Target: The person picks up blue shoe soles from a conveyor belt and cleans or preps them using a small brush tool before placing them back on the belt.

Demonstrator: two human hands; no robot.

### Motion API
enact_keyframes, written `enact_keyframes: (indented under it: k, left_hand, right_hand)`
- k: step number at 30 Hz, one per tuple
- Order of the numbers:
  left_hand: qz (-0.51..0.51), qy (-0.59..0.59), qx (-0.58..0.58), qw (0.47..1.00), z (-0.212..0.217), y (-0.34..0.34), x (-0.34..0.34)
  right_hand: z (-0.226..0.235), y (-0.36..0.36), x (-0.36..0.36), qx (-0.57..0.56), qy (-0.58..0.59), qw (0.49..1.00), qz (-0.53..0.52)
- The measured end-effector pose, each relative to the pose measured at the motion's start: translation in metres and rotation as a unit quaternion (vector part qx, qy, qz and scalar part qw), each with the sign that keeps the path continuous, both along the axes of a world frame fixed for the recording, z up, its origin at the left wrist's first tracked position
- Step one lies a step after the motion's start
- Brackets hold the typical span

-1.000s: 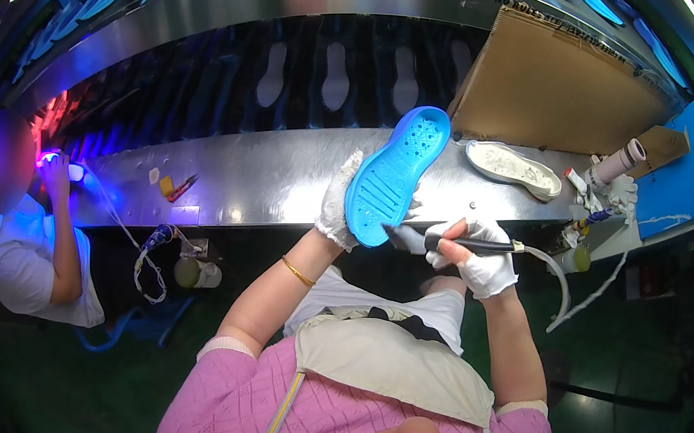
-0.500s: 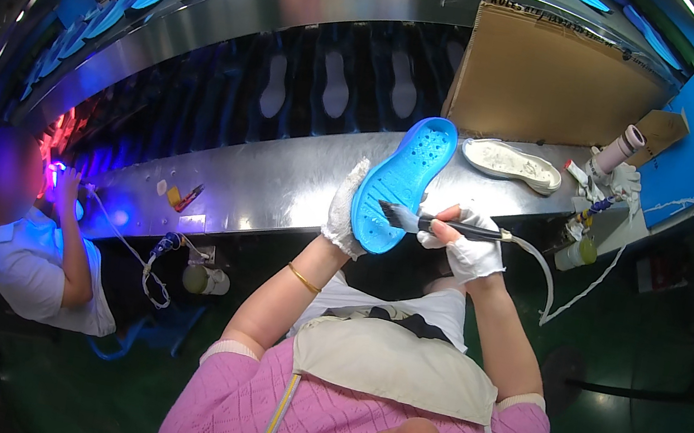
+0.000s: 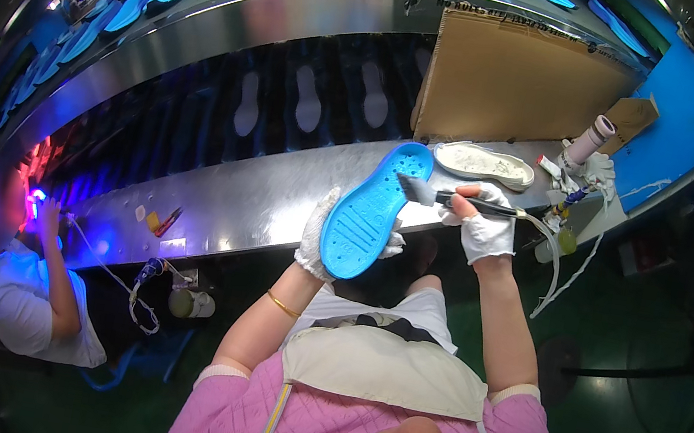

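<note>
My left hand [image 3: 321, 235], in a white glove, holds a blue shoe sole [image 3: 374, 210] upright by its lower edge, tread side facing me. My right hand [image 3: 484, 223], also gloved, grips a dark-handled brush [image 3: 451, 199]. Its bristles touch the upper right rim of the sole. A thin pale hose [image 3: 549, 259] runs from the brush handle down past my right wrist.
A steel bench [image 3: 249, 196] runs in front of me, with a white insole tray [image 3: 483, 163], a cardboard sheet [image 3: 516, 84] and a white bottle [image 3: 587, 139] at its right. Behind it a dark conveyor [image 3: 292, 106] carries pale soles. Another person [image 3: 24, 282] sits at the left.
The sole has tilted and come lower and nearer to me. My right hand has moved the brush from the sole's middle edge up to its upper right rim.
</note>
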State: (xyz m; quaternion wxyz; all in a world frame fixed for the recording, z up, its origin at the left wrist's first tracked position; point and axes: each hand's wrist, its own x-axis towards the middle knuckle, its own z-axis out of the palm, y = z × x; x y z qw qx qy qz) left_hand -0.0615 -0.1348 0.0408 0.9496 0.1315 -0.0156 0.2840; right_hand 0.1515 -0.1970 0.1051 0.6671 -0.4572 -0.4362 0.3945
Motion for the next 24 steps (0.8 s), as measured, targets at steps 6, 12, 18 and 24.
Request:
enact_keyframes:
  k: [6,12,18,24]
  left_hand:
    - [0.021,-0.009,-0.029,0.999,0.007,-0.005,0.000]
    - [-0.010,-0.019,0.014,1.000,0.006,-0.005,0.001]
    - [-0.012,-0.014,0.028,0.999,0.005,-0.004,0.000]
    - [0.006,-0.004,-0.016,1.000,0.010,-0.001,0.003]
  right_hand:
    - [0.001,-0.005,0.000,0.022,0.011,0.999,-0.040]
    - [0.004,0.003,-0.024,-0.025,-0.063,0.997,-0.032]
    - [0.013,0.005,-0.010,-0.014,-0.004,0.999,-0.051]
    - [-0.003,0.005,-0.002,-0.010,-0.024,0.999,-0.046]
